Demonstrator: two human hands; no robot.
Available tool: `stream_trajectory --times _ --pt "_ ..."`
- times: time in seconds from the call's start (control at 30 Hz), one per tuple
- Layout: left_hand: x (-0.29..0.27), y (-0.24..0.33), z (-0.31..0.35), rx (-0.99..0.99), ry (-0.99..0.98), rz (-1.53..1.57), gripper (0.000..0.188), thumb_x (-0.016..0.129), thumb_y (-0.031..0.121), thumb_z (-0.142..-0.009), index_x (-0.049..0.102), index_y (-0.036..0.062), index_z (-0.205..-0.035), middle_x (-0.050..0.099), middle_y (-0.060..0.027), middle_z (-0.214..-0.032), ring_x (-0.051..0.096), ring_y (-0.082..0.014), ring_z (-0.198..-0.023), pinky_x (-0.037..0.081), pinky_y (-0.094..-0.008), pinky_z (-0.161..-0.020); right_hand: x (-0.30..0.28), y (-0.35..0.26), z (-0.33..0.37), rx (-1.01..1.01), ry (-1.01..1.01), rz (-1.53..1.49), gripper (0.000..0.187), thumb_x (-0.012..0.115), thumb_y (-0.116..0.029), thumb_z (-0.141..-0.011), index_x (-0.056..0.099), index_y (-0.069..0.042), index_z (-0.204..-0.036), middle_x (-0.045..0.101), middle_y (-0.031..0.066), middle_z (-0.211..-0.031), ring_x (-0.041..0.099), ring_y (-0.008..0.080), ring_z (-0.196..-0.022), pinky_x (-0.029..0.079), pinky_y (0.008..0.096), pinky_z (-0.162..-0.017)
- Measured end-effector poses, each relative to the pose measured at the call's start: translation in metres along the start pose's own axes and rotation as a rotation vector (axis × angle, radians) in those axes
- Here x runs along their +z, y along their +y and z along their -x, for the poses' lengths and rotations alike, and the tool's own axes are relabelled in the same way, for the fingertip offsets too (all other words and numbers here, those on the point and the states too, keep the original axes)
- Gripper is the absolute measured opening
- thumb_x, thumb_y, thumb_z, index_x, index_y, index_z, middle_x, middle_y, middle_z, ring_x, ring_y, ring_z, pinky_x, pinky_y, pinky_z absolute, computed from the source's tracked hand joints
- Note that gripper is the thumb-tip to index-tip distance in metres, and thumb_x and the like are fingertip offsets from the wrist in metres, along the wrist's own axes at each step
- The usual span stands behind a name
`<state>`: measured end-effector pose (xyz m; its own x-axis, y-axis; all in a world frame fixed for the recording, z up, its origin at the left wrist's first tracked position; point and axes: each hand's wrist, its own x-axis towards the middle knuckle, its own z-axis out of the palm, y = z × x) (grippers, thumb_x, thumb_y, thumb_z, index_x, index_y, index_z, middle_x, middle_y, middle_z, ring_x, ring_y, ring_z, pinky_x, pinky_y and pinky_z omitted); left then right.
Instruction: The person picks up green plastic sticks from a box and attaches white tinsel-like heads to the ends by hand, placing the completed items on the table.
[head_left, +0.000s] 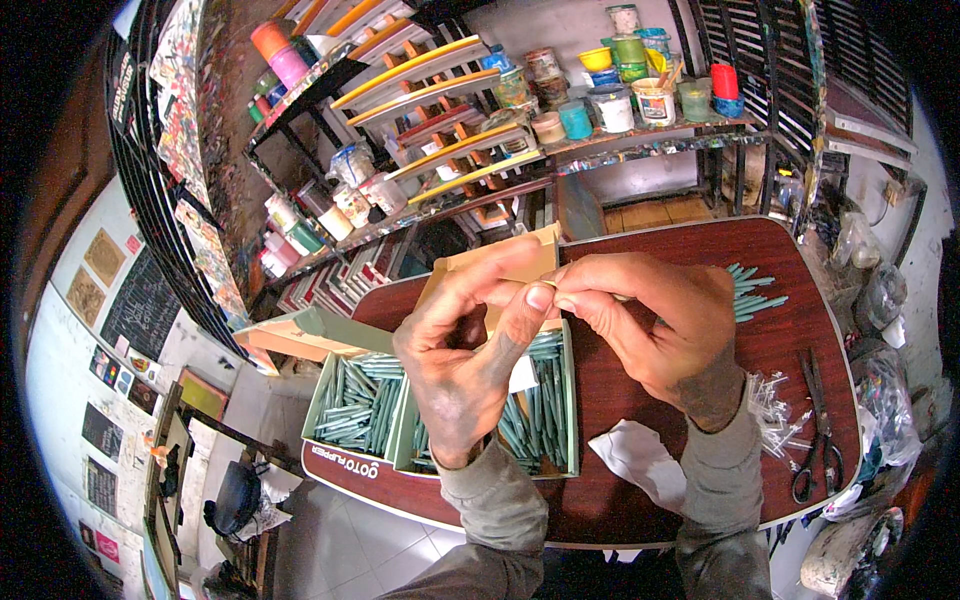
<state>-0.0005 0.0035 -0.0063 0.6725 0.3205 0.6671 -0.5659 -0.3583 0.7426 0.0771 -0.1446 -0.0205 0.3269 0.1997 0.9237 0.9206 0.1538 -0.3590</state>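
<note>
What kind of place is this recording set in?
Probably a paint or print workshop: shelves of paint pots, paint-spattered racks, and a worktable with boxes of teal sticks and scissors.

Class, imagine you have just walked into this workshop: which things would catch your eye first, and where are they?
First, the two stained hands, left hand and right hand, meeting at the fingertips over a dark red table, pinching something too small to tell. Below them sit open boxes packed with teal sticks, with a loose pile at the right. Behind, shelves carry bright paint pots.
</note>
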Motion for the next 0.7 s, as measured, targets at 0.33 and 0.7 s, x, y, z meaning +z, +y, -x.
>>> stream_trajectory --times 0.33,0.7 --pt "-0.009 -0.013 -0.001 0.264 -0.083 -0.091 0.020 0.077 0.007 -0.083 0.072 -0.0002 -0.100 0.073 -0.0102 -0.093 0.066 -0.0146 -0.083 0.052 -0.0282 -0.077 -0.002 -0.004 -0.003 -0.018 0.004 -0.023 0.008 0.073 0.001 -0.082 0.069 0.002 -0.089 0.072 0.0109 -0.082 0.071 0.0189 -0.071 0.055 0.0276 -0.063" --pt "-0.006 -0.009 0.000 0.215 -0.054 -0.026 0.021 0.079 0.008 -0.080 0.073 0.0014 -0.099 0.074 -0.0086 -0.093 0.062 -0.0131 -0.082 0.047 -0.0269 -0.076 -0.002 -0.003 -0.002 -0.012 0.002 -0.050 0.013 0.074 -0.007 -0.081 0.068 -0.001 -0.091 0.071 0.0108 -0.083 0.071 0.0212 -0.070 0.055 0.0301 -0.062"
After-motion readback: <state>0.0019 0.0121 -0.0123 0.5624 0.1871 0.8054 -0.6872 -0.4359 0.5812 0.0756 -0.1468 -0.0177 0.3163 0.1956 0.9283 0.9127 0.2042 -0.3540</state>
